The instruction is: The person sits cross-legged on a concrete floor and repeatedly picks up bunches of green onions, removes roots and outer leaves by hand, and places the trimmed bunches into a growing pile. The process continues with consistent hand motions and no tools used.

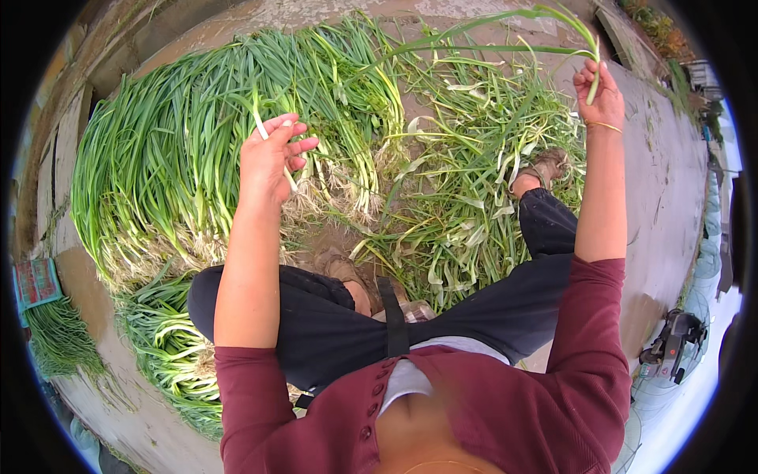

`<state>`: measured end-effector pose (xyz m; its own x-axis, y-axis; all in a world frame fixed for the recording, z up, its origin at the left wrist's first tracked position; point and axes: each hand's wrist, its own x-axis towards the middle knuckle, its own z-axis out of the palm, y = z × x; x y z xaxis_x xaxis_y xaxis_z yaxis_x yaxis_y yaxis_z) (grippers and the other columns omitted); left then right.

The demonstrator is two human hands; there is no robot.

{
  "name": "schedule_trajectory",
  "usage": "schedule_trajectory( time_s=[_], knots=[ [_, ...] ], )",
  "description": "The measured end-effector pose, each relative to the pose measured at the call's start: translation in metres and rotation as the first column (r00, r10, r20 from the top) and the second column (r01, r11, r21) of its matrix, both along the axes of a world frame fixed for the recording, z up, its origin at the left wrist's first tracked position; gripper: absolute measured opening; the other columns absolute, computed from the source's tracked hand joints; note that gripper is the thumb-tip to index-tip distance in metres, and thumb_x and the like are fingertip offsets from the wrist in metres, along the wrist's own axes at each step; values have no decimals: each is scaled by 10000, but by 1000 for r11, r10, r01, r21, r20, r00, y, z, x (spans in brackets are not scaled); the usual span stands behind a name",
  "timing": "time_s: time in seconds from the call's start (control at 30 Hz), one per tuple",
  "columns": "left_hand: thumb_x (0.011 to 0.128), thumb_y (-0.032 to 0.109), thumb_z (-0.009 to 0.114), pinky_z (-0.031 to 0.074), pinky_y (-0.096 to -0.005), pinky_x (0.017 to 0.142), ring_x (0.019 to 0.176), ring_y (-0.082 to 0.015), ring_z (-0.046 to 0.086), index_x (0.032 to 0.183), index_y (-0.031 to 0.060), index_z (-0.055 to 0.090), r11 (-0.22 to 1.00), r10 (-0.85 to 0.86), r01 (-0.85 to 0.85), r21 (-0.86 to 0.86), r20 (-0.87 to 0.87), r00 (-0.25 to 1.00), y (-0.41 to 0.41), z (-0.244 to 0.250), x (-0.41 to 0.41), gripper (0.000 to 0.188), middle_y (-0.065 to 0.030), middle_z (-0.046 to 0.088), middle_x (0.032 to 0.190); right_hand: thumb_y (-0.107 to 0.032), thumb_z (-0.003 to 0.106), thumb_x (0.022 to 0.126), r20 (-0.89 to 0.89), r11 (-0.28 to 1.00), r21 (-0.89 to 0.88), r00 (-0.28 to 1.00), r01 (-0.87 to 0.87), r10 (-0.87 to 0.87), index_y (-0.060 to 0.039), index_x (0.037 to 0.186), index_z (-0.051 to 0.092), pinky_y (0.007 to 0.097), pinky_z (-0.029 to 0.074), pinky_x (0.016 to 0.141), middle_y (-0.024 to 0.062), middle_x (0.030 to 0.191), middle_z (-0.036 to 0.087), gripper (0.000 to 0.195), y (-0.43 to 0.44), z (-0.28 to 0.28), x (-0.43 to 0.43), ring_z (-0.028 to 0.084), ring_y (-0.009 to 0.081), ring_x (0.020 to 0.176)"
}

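My left hand point(272, 151) holds a slim white stalk point(259, 121) with a green top, its lower end showing below the palm. The other fingers are spread. Beneath it lies a wide heap of leek-like plants point(195, 142), green leaves pointing away and pale rooted ends towards me. Raised at the upper right, my right hand point(599, 95) grips the pale base of a long leafy piece point(592, 44). Its green leaves bend over and trail far to the left. Below them spreads a loose litter of stripped, partly yellowed leaves point(468, 195).
Another pile of the plants point(177, 349) lies beside my left knee. At the far left, a turquoise crate point(37, 283) stands by more greens point(59, 338). My shod feet rest among the leaves. A dark vehicle point(672, 346) stands at the right on the concrete ground point(657, 195).
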<state>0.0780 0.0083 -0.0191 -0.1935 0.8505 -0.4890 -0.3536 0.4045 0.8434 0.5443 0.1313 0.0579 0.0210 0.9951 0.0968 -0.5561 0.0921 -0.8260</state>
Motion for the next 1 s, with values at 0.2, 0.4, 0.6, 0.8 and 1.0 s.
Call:
schedule_trajectory(
  time_s=[0.2,0.4,0.6,0.8,1.0],
  knots=[
    [839,129,548,343,-152,351,625,-132,597,1175,2,459,935,5,-40,353,99,995,9,39,-20,369,-150,585,984,-322,645,731,913,504,345,-159,792,-375,45,1130,463,395,411,880,215,1098,524,572,39,-93,115,516,331,1013],
    [859,146,514,341,-173,368,589,-130,563,1100,-1,505,978,160,-177,111,150,976,13,3,-23,282,-107,584,853,-119,632,716,795,875,-413,570,254,209,19,849,607,279,469,621,95,703,620,193,-63,-312,-129,591,174,646],
    [865,152,502,334,-183,374,561,-121,544,1060,-14,518,987,123,-138,80,175,977,17,-5,-18,256,-89,581,798,-138,635,690,753,739,-653,238,165,613,33,696,612,364,453,607,137,651,592,172,-140,-392,-267,571,250,610],
    [866,163,501,329,-170,387,588,-107,514,1055,-5,517,994,93,-98,39,117,989,13,-15,-13,254,-72,572,802,-147,667,671,547,771,-636,717,21,432,35,668,619,309,429,563,88,585,581,189,-110,-307,-244,509,165,529],
    [859,170,514,332,-175,387,562,-96,531,1000,17,544,998,34,-29,-55,100,994,2,-31,12,210,-57,578,771,-136,694,696,532,798,-600,716,-57,452,-1,690,637,241,418,563,35,625,603,147,-120,-243,-191,506,102,550]
  ],
)
